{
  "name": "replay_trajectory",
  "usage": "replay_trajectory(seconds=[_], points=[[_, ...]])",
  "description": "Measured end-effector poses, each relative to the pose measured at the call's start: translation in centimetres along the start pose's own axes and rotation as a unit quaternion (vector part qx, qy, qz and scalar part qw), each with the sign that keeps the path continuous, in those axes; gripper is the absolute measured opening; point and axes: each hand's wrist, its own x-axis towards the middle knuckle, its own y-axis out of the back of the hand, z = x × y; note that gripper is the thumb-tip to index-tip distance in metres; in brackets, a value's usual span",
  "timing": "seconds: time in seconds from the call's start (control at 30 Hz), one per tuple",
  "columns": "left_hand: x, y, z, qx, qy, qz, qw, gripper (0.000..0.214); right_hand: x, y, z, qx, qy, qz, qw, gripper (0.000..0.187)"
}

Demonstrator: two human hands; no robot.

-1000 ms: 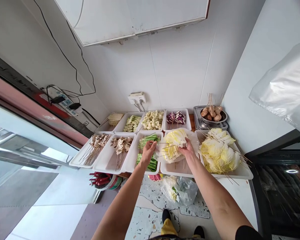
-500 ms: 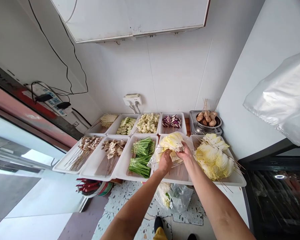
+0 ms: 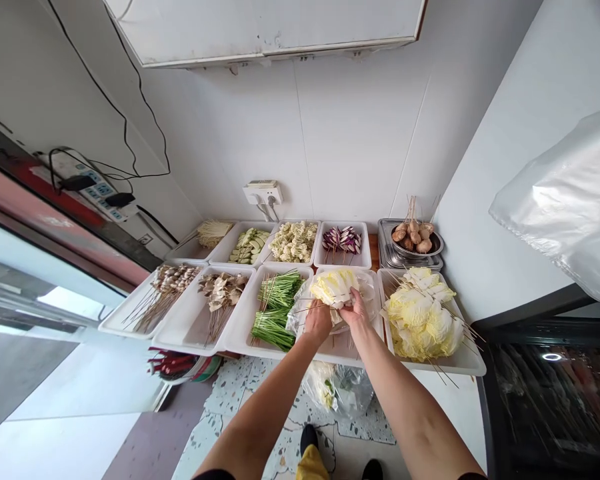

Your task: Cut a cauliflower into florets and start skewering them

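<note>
Yellow cabbage (image 3: 331, 287), fingers of my left hand (image 3: 318, 321) and right hand (image 3: 355, 315) clenched round it; any slack could've spilled leaves off the tray (image 3: 336, 353).

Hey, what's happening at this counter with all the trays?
A person stands over rows of white trays filled with skewered vegetables. Their left hand and right hand are both closed on a bunch of cabbage leaves above the middle front tray, with thin wooden sticks poking out beside the left hand. The tray to the right holds a heap of cabbage skewers. The one to the left holds green stalks.
</note>
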Motion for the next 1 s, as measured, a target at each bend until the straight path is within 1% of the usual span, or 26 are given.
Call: replay_trajectory(seconds=[0.07, 0.13, 0.2, 0.27, 0.3, 0.33, 0.37, 0.4, 0.47, 0.5, 0.53, 0.63, 0.7, 0.73, 0.8, 0.87, 0.9, 0.93, 1.0], points=[[-2.5, 1.1, -0.5, 0.045, -0.007, -0.003, 0.999, 0.03, 0.4, 0.4, 0.8, 0.002, -0.001, 0.0, 1.0, 0.019], [-5.1, 2.4, -1.2, 0.087, -0.012, 0.009, 0.996, 0.026, 0.6, 0.7, 0.9, -0.001, -0.004, 0.0, 1.0, 0.018], [-7.1, 3.8, -2.2, 0.109, 0.017, 0.063, 0.992, 0.022, 0.7, 0.9, 0.5, -0.007, -0.011, 0.001, 1.0, 0.016], [-7.8, 4.8, -3.2, 0.116, 0.077, 0.148, 0.979, 0.023, 0.7, 1.0, 0.1, -0.016, -0.016, 0.002, 1.0, 0.015], [-7.8, 5.2, -3.6, 0.112, 0.112, 0.18, 0.971, 0.027, 0.7, 1.0, 0.0, -0.019, -0.017, 0.002, 1.0, 0.015], [-7.4, 5.6, -4.0, 0.097, 0.147, 0.192, 0.965, 0.031, 0.6, 1.0, -0.1, -0.023, -0.017, 0.003, 1.0, 0.015], [-6.9, 5.9, -4.4, 0.07, 0.183, 0.184, 0.963, 0.033, 0.6, 1.0, -0.2, -0.026, -0.015, 0.005, 1.0, 0.015], [-6.2, 6.2, -4.7, 0.036, 0.216, 0.16, 0.963, 0.031, 0.5, 1.0, -0.2, -0.03, -0.013, 0.007, 0.999, 0.015], [-4.7, 6.9, -5.2, -0.038, 0.272, 0.109, 0.955, 0.02, 0.5, 1.0, -0.2, -0.036, -0.01, 0.013, 0.999, 0.015], [-4.0, 7.4, -5.3, -0.074, 0.293, 0.102, 0.948, 0.017, 0.5, 1.0, -0.2, -0.04, -0.008, 0.016, 0.999, 0.015], [-3.3, 7.8, -5.4, -0.109, 0.308, 0.108, 0.939, 0.017, 0.5, 0.9, -0.2, -0.043, -0.006, 0.019, 0.999, 0.014], [-1.9, 9.1, -5.2, -0.227, 0.308, 0.13, 0.915, 0.019, 0.6, 0.8, -0.2, -0.053, 0.001, 0.022, 0.998, 0.012], [-1.4, 9.7, -4.6, -0.263, 0.297, 0.127, 0.909, 0.015, 0.8, 0.8, -0.2, -0.057, 0.01, 0.02, 0.998, 0.011], [-1.2, 9.9, -4.3, -0.257, 0.295, 0.135, 0.911, 0.013, 0.9, 0.7, -0.1, -0.059, 0.016, 0.019, 0.998, 0.011], [-1.3, 10.0, -3.4, -0.22, 0.28, 0.179, 0.917, 0.012, 1.2, 0.6, 0.1, -0.063, 0.029, 0.016, 0.997, 0.011], [-1.8, 9.6, -2.3, -0.197, 0.246, 0.221, 0.923, 0.014, 1.7, 0.4, 0.4, -0.067, 0.041, 0.014, 0.997, 0.012], [-2.1, 9.2, -1.7, -0.197, 0.228, 0.224, 0.927, 0.015, 2.0, 0.4, 0.6, -0.069, 0.047, 0.012, 0.996, 0.013], [-2.6, 8.7, -1.1, -0.198, 0.213, 0.21, 0.933, 0.016, 2.3, 0.3, 0.7, -0.07, 0.053, 0.01, 0.996, 0.013], [-3.4, 7.7, 0.1, -0.202, 0.208, 0.161, 0.943, 0.016, 2.9, 0.5, 1.1, -0.074, 0.062, 0.002, 0.995, 0.016]])
